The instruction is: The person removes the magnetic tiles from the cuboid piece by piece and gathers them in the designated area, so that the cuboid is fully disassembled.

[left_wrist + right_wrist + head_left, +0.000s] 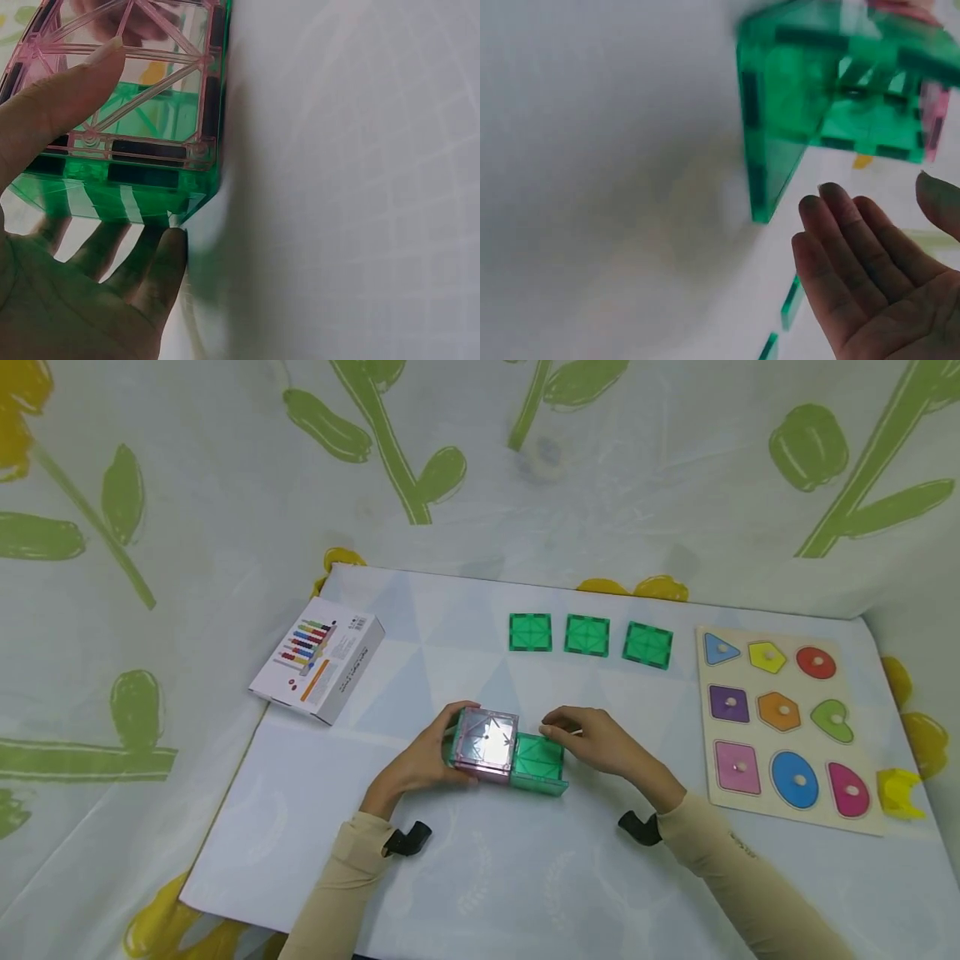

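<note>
Pink-topped tile block (486, 740), head view: lying in left hand's (420, 757) grip near middle of desk (465, 877); green section (538, 760) adjoining its right side; right hand (600, 742) hovering beside section, contact unclear. Left wrist: thumb lying over pink top, fingers backing green side. Right wrist: fingers extending loosely, grasping nothing, near green panel (769, 150). Risk: careless nudge or uneven squeeze popping seams, collapsing section.

Beige sleeves (333, 889), dark lettering (742, 844) on the right, adjoin black wrist cameras (408, 840).
</note>
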Action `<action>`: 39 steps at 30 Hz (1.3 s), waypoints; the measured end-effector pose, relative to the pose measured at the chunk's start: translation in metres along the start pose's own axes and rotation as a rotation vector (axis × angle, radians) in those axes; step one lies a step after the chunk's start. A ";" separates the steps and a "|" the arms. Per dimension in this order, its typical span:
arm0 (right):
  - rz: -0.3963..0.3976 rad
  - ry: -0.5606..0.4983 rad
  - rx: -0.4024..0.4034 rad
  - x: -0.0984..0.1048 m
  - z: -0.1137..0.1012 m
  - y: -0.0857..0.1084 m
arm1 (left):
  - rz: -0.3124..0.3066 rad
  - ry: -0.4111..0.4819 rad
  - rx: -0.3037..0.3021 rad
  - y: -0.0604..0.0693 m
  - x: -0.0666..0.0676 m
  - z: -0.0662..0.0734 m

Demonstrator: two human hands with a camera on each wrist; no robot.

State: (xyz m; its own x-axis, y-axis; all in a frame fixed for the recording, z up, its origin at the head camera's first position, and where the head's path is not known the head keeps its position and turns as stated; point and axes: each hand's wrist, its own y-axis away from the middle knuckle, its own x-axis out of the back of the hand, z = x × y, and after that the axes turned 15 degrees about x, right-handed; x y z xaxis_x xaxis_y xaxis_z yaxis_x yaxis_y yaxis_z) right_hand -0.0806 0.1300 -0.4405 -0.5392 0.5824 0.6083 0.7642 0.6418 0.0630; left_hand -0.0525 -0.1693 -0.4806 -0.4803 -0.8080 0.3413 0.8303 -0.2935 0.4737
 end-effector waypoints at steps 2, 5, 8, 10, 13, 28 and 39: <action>0.026 -0.020 0.013 -0.006 -0.004 0.005 | 0.001 0.001 -0.002 0.000 0.000 0.000; 0.062 -0.062 0.039 -0.014 -0.008 0.011 | 0.003 0.005 -0.001 0.000 0.000 0.000; 0.058 -0.120 0.072 -0.024 -0.013 0.018 | 0.004 0.006 -0.010 0.001 0.000 0.000; 0.035 -0.162 0.082 -0.031 -0.016 0.021 | 0.004 0.003 -0.015 0.002 0.000 -0.001; 0.010 -0.148 0.089 -0.041 -0.021 0.026 | 0.004 -0.001 -0.025 0.002 0.000 -0.001; 0.110 0.026 0.091 -0.072 -0.027 0.025 | 0.021 0.009 -0.016 0.001 0.001 -0.003; 0.161 0.103 0.125 -0.078 -0.025 0.025 | 0.010 0.012 -0.040 0.000 0.000 -0.006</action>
State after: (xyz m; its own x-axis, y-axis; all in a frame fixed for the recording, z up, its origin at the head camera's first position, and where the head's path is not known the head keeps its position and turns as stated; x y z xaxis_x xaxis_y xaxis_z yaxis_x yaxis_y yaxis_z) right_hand -0.0103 0.0882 -0.4672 -0.3695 0.6326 0.6806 0.7846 0.6049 -0.1362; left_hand -0.0507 -0.1721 -0.4859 -0.4683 -0.8173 0.3358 0.8459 -0.3050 0.4375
